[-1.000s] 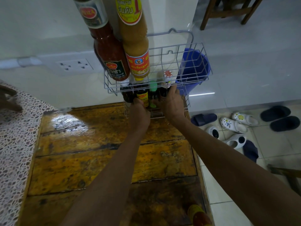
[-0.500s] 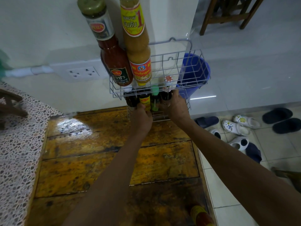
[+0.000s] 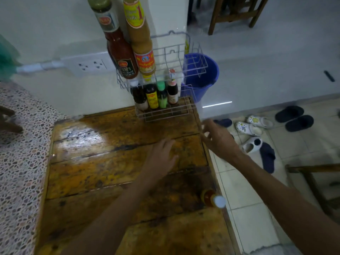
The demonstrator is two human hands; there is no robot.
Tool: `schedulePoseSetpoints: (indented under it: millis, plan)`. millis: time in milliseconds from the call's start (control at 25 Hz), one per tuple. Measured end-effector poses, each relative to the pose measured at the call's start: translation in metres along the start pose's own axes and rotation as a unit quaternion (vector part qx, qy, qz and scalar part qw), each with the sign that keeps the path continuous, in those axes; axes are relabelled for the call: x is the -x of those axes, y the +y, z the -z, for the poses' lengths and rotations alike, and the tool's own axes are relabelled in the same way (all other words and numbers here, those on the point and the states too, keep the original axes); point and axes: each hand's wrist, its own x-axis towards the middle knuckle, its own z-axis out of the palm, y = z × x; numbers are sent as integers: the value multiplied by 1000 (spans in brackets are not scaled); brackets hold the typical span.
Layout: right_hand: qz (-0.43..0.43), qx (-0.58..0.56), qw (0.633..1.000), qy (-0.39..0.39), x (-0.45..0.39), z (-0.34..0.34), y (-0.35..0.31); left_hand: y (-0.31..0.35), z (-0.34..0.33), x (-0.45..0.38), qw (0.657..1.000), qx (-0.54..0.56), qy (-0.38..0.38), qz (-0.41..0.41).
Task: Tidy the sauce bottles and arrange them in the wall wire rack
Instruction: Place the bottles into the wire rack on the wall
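Observation:
A white two-tier wire rack [image 3: 191, 60] hangs on the wall above the far end of a wooden table [image 3: 103, 162]. Its upper tier holds a tall red sauce bottle [image 3: 119, 50] and a tall tan sauce bottle [image 3: 141, 43]. Several small bottles stand in a row in the lower tier [image 3: 165, 113], among them a yellow-labelled one [image 3: 152, 97] and a green-capped one [image 3: 162, 96]. A small orange bottle with a white cap [image 3: 212, 198] stands near the table's right edge. My left hand [image 3: 161, 157] hovers flat over the table, holding nothing. My right hand [image 3: 218, 136] is open beside the table's right edge, holding nothing.
A blue bucket [image 3: 204, 74] stands on the floor behind the rack. Several slippers and clogs [image 3: 253, 126] lie on the tiled floor at right. A wall socket [image 3: 90, 65] sits left of the rack. A speckled stone counter [image 3: 20, 144] borders the table's left side.
Both hands have let go of the small bottles in the lower tier and drawn back towards me. The camera tilted down, bringing the orange bottle into view.

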Motion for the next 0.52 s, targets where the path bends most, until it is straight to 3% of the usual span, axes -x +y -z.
schedulePoseSetpoints:
  millis: [200,320,400,520]
  plan:
    - [-97,36,991,-81,144,-3,23,38,-56,80,995,49,-89,-7]
    - [-105,-29,983,-150,200,-15,24,60,-80,99,992,40,-114,-42]
    - [-112,-108,979,-135,218,-26,13,69,-89,105,991,77,-99,-38]
    - [-145,-135,978,-67,218,-36,-3,68,-90,106,988,131,-77,-31]
